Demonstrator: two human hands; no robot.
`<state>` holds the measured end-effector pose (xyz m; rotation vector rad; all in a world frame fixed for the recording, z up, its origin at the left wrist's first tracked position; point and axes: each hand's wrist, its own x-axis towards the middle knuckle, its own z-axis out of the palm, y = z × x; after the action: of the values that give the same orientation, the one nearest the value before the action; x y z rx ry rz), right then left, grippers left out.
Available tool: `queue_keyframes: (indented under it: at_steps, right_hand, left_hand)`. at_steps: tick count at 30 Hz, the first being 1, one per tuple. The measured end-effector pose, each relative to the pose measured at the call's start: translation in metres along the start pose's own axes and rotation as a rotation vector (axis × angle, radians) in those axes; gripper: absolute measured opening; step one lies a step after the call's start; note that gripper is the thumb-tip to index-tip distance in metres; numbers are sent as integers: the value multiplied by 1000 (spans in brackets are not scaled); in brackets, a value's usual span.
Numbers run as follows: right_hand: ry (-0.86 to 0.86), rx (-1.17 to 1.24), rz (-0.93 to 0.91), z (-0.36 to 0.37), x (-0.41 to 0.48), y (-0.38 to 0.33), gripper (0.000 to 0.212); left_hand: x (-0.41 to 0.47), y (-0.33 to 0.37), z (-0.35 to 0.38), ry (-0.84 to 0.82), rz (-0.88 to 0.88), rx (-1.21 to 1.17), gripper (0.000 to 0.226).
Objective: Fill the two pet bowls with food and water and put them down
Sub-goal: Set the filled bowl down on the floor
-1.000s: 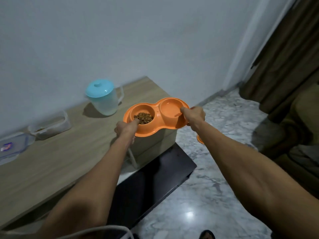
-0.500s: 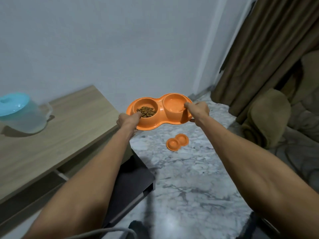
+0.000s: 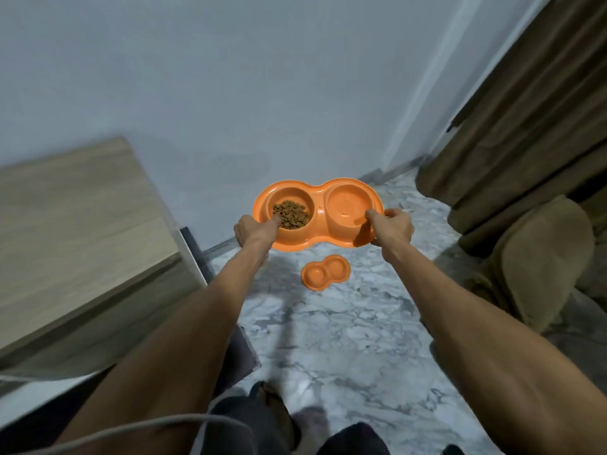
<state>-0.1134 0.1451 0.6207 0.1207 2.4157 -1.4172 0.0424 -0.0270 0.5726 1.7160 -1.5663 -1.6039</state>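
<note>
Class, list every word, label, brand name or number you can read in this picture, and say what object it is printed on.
None: no readable text anywhere. The held orange double bowl, the second orange double bowl on the floor, the wooden table, wall and curtain all show no print.

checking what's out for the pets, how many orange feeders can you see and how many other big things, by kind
Orange plastic double-bowl feeders: 2, one held in both hands, one on the marble floor
Light wooden tables: 1
Brown curtains: 1
Olive-brown cushioned seats: 1
Total: 5
</note>
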Motion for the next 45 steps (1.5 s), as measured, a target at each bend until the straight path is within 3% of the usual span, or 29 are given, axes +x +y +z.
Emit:
queue_keyframes:
  at_steps: [4, 8, 11, 20, 23, 25, 28, 29, 32, 35, 36, 40, 45]
  right_hand:
    - [-68, -50, 24, 38, 48, 23, 32]
    - [-133, -121, 32, 88, 101, 61, 44]
    - [-191, -156, 15, 132, 145, 104, 54]
    - [-332, -252, 1, 278, 275, 297, 63]
    - [-373, -263, 16, 321, 303, 369, 53]
    - [-399, -292, 29, 347, 312, 410, 55]
    - [-439, -332, 45, 383, 327, 473, 75]
    - [-451, -349, 48, 393, 332, 493, 72]
    - [-466, -357, 52, 413, 340, 533, 31]
    - [-483, -340, 52, 428, 344, 562, 17]
    - [-489, -347, 58, 432, 346, 569, 15]
    - [-497, -361, 77, 443, 349, 584, 14]
    - [-534, -400, 83, 450, 353, 593, 11]
  left_hand:
    - [37, -22, 25, 58, -43, 2, 36]
    - [78, -62, 56, 91, -105, -57, 20]
    - [116, -105, 83, 170, -174, -83, 23]
    - [254, -295, 175, 364, -316, -57, 31]
    - [301, -375, 199, 376, -415, -48, 24]
    - [322, -417, 214, 402, -463, -71, 42]
    - [350, -474, 230, 437, -505, -74, 64]
    - [357, -489, 234, 456, -525, -68, 65]
    - [379, -530, 244, 474, -569, -51, 48]
    - [393, -559, 250, 496, -603, -67, 26]
    - [396, -566, 252, 504, -595, -67, 20]
    - [403, -579, 259, 518, -593, -85, 33]
    - [406, -591, 262, 515, -584, -82, 17]
